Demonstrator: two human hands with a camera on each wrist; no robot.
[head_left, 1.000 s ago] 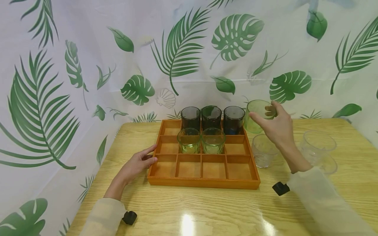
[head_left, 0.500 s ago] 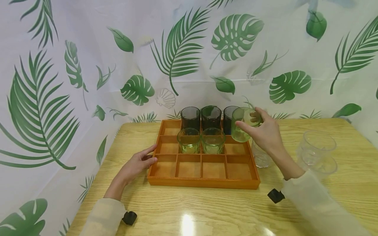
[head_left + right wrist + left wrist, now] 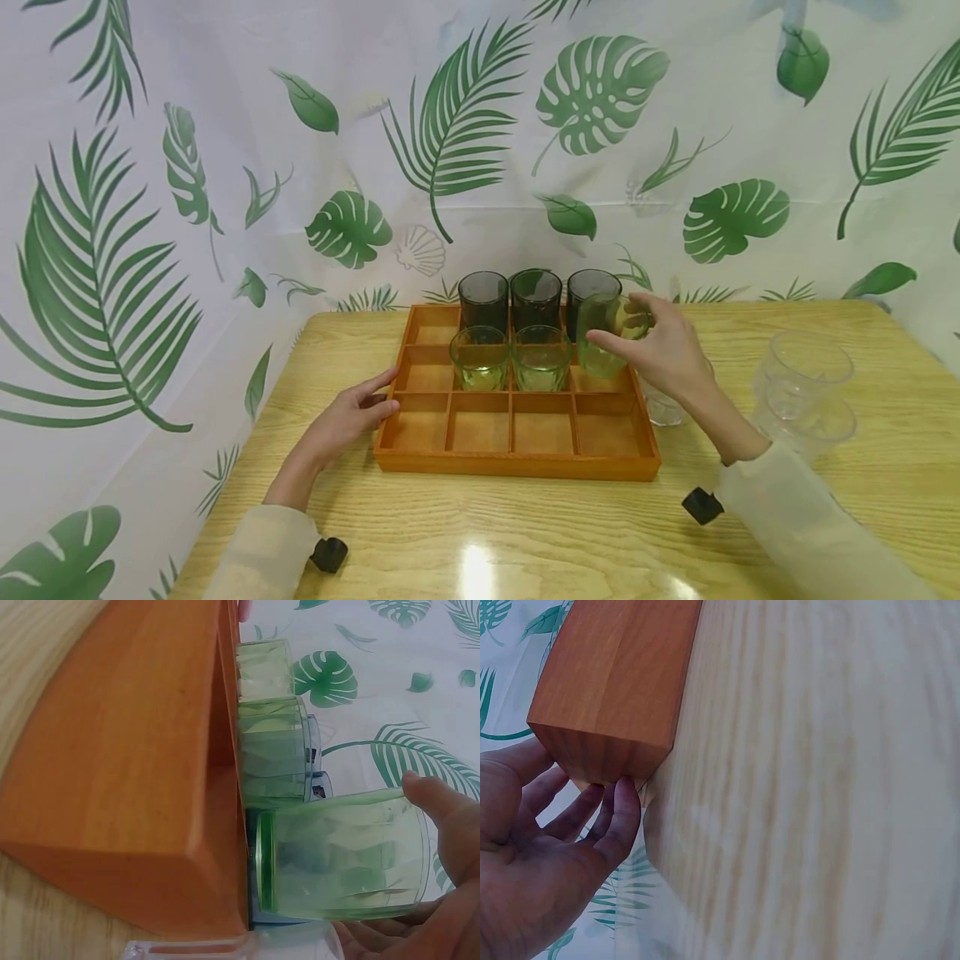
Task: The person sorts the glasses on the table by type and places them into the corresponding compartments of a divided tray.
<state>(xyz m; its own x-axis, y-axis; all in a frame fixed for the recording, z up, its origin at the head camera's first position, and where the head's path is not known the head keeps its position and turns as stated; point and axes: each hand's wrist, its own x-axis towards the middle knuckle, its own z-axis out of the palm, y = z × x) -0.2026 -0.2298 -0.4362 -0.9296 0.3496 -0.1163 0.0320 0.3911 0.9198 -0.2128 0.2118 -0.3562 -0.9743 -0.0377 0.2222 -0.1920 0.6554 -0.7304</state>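
Note:
A green tinted drinking glass [image 3: 600,337] is pinched between the thumb and fingers of my right hand [image 3: 667,346]. It hangs over the rightmost middle-row compartment, its base close above the tray in the right wrist view. Two similar green glasses, one [image 3: 480,358] left of the other [image 3: 542,358], stand in that row. Behind them three dark glasses [image 3: 483,297] occupy the back row. All sit in a divided wooden tray [image 3: 517,463]. My left hand [image 3: 347,425] touches the tray's left side; in the left wrist view its fingertips rest against the wood.
A clear glass [image 3: 663,408] stands right of the tray, partly hidden behind my right hand. Farther right are more clear glasses [image 3: 810,367]. The wooden table [image 3: 450,533] meets a leaf-patterned cloth [image 3: 465,167] at its back and left.
My right hand has carried the green glass left and down, from beyond the tray's right edge to over the middle row. The left hand and the tray have stayed put.

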